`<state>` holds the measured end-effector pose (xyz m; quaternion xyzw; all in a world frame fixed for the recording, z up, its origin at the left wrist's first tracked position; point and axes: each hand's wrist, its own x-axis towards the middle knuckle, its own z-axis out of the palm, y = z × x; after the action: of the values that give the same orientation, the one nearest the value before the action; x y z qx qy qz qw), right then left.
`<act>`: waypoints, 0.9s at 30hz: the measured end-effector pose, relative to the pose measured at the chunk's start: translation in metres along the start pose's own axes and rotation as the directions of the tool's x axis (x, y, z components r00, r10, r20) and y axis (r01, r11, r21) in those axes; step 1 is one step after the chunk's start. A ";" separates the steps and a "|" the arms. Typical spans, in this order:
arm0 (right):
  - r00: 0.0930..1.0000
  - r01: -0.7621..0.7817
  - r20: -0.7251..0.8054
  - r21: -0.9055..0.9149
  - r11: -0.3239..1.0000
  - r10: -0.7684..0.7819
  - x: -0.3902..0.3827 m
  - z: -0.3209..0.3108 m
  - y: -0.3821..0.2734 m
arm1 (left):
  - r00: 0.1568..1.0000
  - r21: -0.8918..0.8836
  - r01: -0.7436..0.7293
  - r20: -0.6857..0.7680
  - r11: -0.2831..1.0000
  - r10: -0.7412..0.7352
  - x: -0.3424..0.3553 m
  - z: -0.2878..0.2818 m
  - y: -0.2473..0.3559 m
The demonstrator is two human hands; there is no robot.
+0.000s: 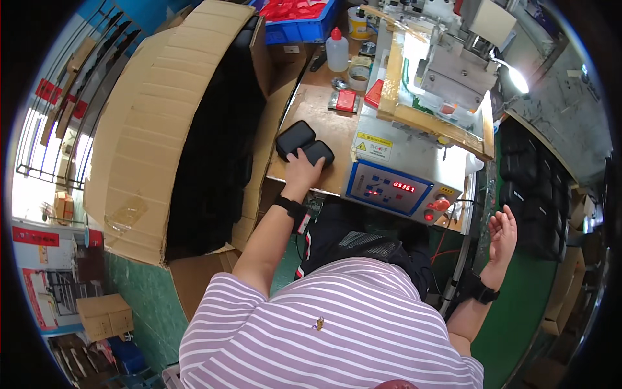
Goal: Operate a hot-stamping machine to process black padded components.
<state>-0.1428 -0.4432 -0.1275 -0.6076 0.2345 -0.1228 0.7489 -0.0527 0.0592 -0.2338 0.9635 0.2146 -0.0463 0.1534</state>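
My left hand grips the near part of a small black case, one of two dark halves lying side by side on the wooden worktop, left of the steel machine. My right hand is raised to the right of the machine's front control panel, fingers apart and slightly curled, holding nothing. On the worktop behind the case lie a red pad, a roll of tape and a white squeeze bottle.
A large cardboard box full of black items stands left of the worktop. A blue crate with red pieces sits behind. The machine carries a wooden frame and a lit lamp. Stacked black cases lie at right.
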 end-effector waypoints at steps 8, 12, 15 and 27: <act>0.990 0.074 0.126 -0.071 0.995 -0.065 0.020 0.054 -0.030 | 0.876 0.226 -0.323 -0.296 0.919 0.381 0.050 -0.014 0.004; 0.972 0.117 0.218 -0.153 0.981 -0.082 0.036 0.104 -0.061 | 0.904 0.197 -0.392 -0.097 0.898 0.416 0.087 -0.004 -0.022; 0.956 0.143 0.281 -0.189 0.972 -0.086 0.061 0.126 -0.071 | 0.905 0.185 -0.421 0.020 0.888 0.425 0.099 -0.011 -0.019; 0.837 0.542 0.310 -0.583 0.605 -0.451 0.067 0.181 -0.108 | 0.910 0.197 -0.403 -0.021 0.894 0.414 0.067 -0.058 0.004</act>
<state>0.0164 -0.3458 -0.0090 -0.8757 0.0338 -0.1967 0.4397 0.0112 0.1007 -0.1883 0.9981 0.0068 -0.0033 0.0613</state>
